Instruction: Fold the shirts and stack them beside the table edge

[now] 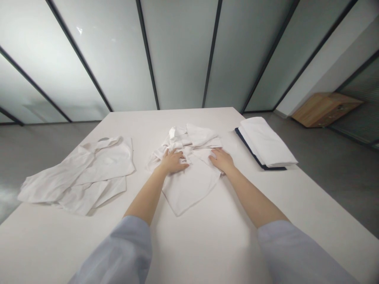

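Hands lie palm down on a crumpled white garment (189, 177) in the middle of a long white table (207, 244), and from where I stand neither seems to be gripping anything. The left hand (173, 161) rests on the rumpled upper part of the cloth, fingers stretched out toward the middle and lying loose on the folds. The right hand (222, 159) sits at the garment's right edge, flat and relaxed, fingers together and pressing the fabric against the tabletop. The garment is bunched and wrinkled at its far end, while its near end lies smooth and runs to a point toward the person. Pale blue sleeves (124, 252) cover both upper arms; the forearms are bare. Well apart to the left lies a heap of loose white cloths (85, 173), spread out and overlapping. To the right, near the table's edge, sits a neatly folded white stack (266, 144) on top of a dark blue piece (251, 152) whose rim shows beneath it. Behind the table stand frosted glass panels (177, 55) in dark frames, and a low wooden cabinet (322, 108) stands on the grey floor at the far right.
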The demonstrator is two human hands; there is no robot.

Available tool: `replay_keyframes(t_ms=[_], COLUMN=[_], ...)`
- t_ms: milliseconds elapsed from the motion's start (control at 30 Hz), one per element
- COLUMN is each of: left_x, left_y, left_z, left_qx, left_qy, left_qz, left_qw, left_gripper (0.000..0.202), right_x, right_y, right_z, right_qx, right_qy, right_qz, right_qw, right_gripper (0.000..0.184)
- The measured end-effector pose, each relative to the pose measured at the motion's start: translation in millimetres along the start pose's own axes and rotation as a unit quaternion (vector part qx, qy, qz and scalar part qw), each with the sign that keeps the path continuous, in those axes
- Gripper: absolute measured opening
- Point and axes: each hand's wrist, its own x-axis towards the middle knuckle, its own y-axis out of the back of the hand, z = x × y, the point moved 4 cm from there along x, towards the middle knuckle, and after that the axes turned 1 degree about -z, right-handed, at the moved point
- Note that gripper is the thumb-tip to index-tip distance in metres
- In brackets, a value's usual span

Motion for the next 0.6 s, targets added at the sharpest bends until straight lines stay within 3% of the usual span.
replay_keyframes(t_ms=[133,267,467,600], left_x=[-1,-2,-7,-10], left_y=[6.7,5.5,11.4,14.6], left_z=[-11,-16,-24,-29], left_qx=[0.035,0.048,0.034,-0.008], left_qy=[0.087,0.127,0.191,0.206], left_qz=[0.047,0.077,0.176,0.259], left_qw=[0.994,0.988,0.965,0.944], left_gripper=[0.044,0.038,0.068,0.075], right_x=[-3,-8,-20,-18], right_y=[6,17,37,44], right_z=[-8,-13,-23,-23], right_qx=[-0.028,-0.057,-0.081,-0.039], right_qy=[-0.034,-0.071,-0.033,-0.007], right_qz=[-0.036,-0.082,-0.135,-0.150], right_qw=[0.998,0.992,0.987,0.988], right_gripper=[0.038,0.040,0.043,0.035])
